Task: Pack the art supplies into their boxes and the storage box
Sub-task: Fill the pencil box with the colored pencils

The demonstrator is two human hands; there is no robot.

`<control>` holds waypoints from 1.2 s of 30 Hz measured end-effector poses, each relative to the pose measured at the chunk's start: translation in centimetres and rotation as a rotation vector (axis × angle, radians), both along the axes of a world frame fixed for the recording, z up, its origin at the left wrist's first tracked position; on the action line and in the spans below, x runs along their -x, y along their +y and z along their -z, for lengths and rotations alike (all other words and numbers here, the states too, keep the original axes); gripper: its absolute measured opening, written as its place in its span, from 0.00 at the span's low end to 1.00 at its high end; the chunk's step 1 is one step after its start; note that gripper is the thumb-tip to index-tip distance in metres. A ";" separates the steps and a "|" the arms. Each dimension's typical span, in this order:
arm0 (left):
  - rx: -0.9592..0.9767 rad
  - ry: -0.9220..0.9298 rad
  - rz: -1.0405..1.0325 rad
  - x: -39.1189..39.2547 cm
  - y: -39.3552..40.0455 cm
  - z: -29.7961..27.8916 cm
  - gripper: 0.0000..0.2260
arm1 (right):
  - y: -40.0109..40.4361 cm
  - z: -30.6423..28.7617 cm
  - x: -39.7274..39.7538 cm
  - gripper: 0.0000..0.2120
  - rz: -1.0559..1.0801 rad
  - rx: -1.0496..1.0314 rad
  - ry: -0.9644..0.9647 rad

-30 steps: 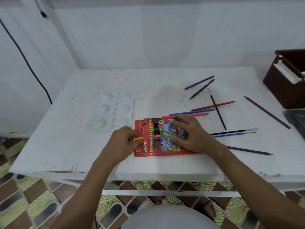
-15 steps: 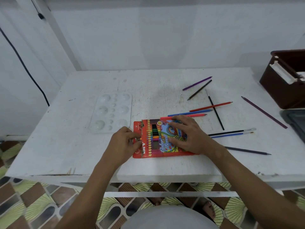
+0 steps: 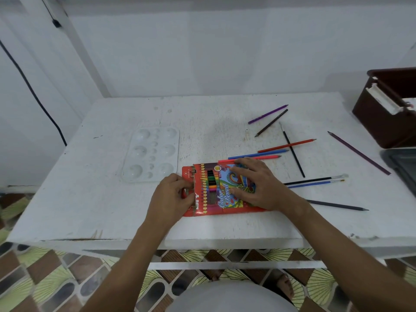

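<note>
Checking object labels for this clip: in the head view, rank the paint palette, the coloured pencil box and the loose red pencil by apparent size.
1. Coloured pencil box, partly covered by both hands
2. Paint palette, close in size; order unsure
3. Red pencil, clearly smallest

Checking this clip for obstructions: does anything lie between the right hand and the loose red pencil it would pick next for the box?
Nothing visible does. The right hand lies flat on the pencil box, and the red pencil lies on bare table just beyond its fingertips. A blue pencil lies beside it, farther off.
</note>
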State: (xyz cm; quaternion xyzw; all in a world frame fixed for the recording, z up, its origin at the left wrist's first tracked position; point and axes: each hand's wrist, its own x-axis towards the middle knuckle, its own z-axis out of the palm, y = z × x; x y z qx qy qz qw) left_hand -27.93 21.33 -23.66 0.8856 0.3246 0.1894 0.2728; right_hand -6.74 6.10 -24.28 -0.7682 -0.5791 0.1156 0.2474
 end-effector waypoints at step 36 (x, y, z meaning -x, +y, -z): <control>0.046 0.104 0.086 -6.4 4.6 -4.6 0.09 | -0.1 0.4 -1.1 0.34 -0.015 0.094 -0.038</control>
